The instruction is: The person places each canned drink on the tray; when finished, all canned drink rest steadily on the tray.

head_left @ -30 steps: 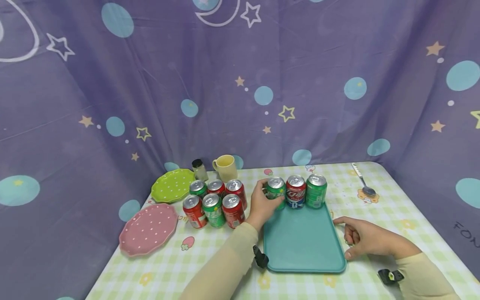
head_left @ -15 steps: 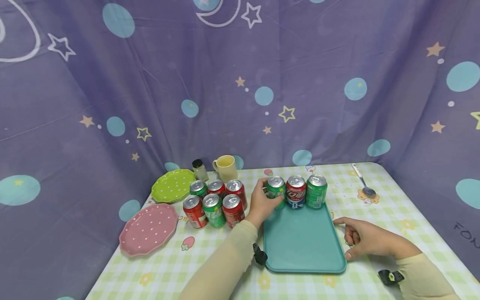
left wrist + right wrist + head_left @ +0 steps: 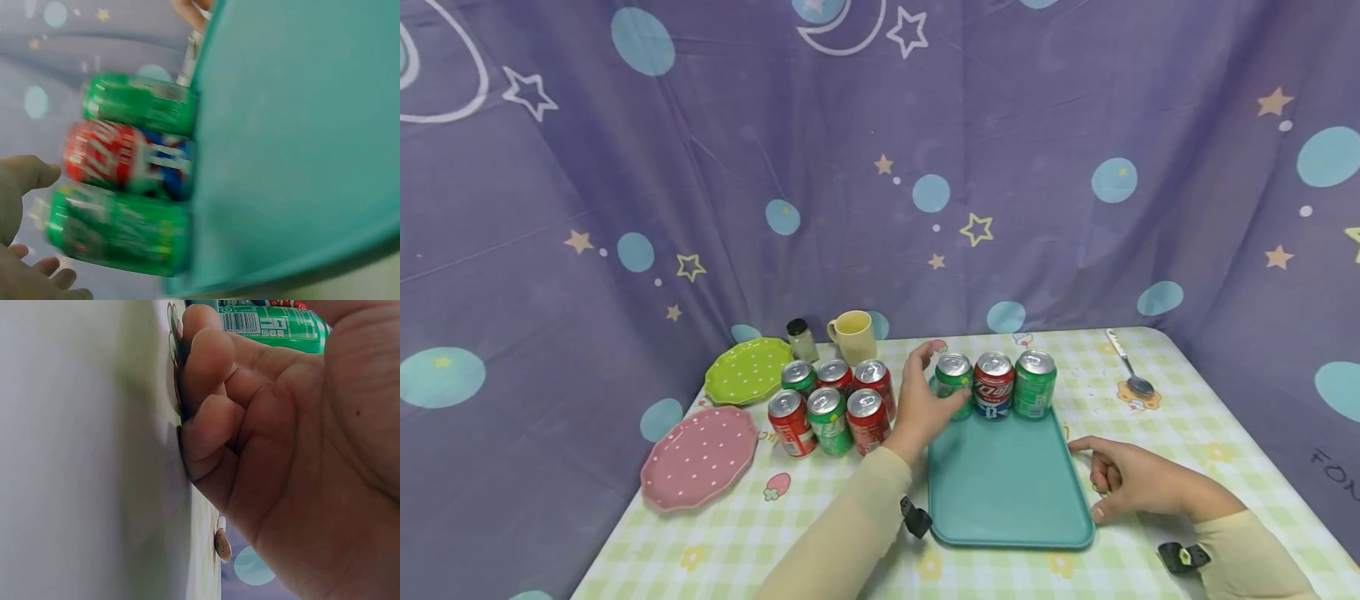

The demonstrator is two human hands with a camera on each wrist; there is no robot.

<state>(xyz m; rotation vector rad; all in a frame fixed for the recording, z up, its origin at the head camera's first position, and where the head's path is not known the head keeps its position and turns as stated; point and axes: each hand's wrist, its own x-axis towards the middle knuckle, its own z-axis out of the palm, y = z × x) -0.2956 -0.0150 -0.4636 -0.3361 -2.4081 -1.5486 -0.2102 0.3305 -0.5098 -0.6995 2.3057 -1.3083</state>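
Head view: the left hand (image 3: 925, 406), fingers spread, is at 8 o'clock of a green cylindrical metal can (image 3: 953, 375), leftmost of three upright at the 12 o'clock end of a teal rectangular plastic tray (image 3: 1009, 479); the right hand (image 3: 1138, 479), at 3 o'clock, sets index finger and thumb to the rim. Left wrist view: a gap separates thumb and can. Right wrist view: other fingers curl loosely.

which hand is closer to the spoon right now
Right. The right hand is at the right edge of the tray, on the near side of the spoon; the left hand is farther off, beside the tray's leftmost can.
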